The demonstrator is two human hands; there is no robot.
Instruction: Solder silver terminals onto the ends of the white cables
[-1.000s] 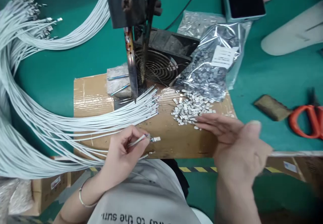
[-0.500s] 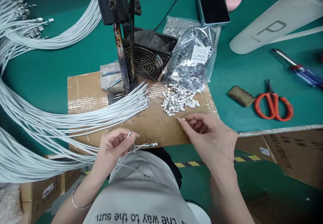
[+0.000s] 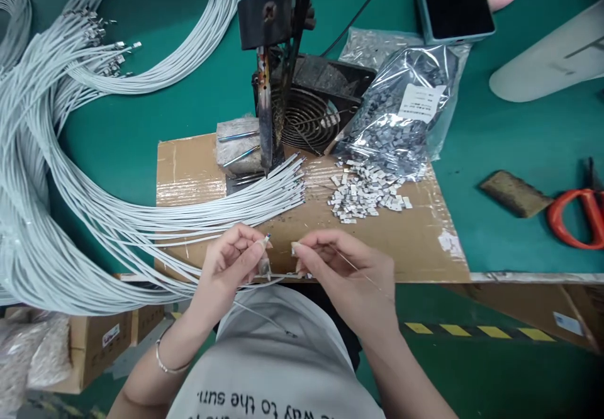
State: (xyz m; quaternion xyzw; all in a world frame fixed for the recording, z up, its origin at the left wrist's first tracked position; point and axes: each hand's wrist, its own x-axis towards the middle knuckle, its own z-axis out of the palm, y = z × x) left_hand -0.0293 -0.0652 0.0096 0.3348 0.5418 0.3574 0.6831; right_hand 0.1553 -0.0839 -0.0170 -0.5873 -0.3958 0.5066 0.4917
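My left hand (image 3: 229, 267) is closed in a pinch on a white cable (image 3: 265, 241), whose coloured tip sticks up past the thumb. Facing it, a short gap away, my right hand (image 3: 349, 277) pinches a tiny white connector (image 3: 293, 251) mostly covered by the fingertips. A thin shiny strand (image 3: 353, 267) runs across the back of that hand. Beyond the hands, a pile of small white connectors (image 3: 365, 192) lies on a cardboard sheet (image 3: 189, 167). A bundle of white cables (image 3: 226, 208) rests on its left part, the ends together near the middle.
A soldering iron (image 3: 265, 117) points down over the cardboard, beside a wrapped block (image 3: 238, 145) and a black fan (image 3: 306, 114). Behind the pile is a plastic bag of parts (image 3: 391, 117). To the right are a brown sponge (image 3: 514, 192) and orange-handled scissors (image 3: 573, 217).
My right hand has moved left from beside the connector pile towards my left hand, bringing a small connector. My left hand still pinches the cable. The view has shifted, so the table things appear further right.
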